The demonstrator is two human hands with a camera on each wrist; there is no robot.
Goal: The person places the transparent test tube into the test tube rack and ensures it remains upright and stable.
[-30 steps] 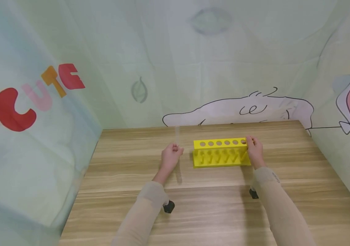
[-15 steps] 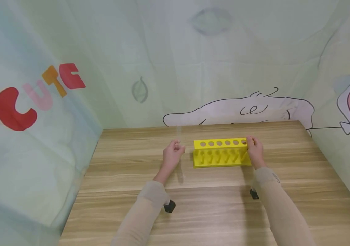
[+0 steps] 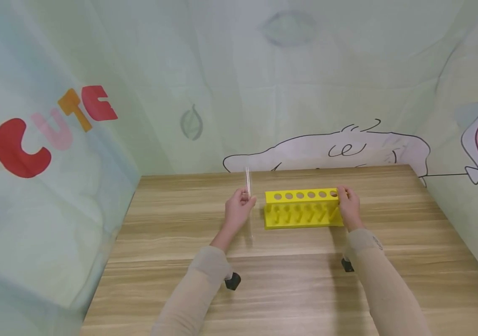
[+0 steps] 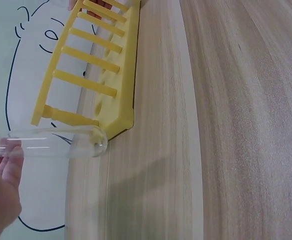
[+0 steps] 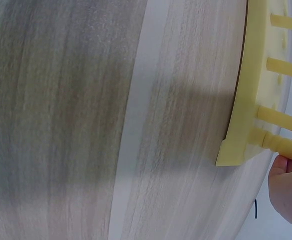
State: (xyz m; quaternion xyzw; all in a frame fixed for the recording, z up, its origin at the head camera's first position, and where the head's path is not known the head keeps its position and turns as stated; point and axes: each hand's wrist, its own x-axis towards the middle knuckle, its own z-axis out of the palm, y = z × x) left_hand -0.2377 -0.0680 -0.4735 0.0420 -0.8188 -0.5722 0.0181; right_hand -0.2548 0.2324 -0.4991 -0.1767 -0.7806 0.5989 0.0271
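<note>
My left hand (image 3: 239,210) pinches a clear glass test tube (image 3: 248,182) upright, just left of a yellow test tube rack (image 3: 302,196). In the left wrist view the tube's rounded bottom (image 4: 98,141) hangs near the rack's end, and the tube looks empty. The rack stands on the table, with a row of round holes along its top and pegs below; no tube shows in it. My right hand (image 3: 349,205) grips the rack's right end, thumb and fingers about the top corner, as the right wrist view partly shows at the end post (image 5: 280,146).
The wood-grain table (image 3: 289,294) reaches back to a printed cloth backdrop (image 3: 159,93). Cloth also hangs at the left and right sides. Black wrist-camera pieces (image 3: 232,281) stick out below both cuffs.
My left hand has shifted slightly right and away from me with the test tube, closer to the rack. The right hand and the rack have stayed in place.
</note>
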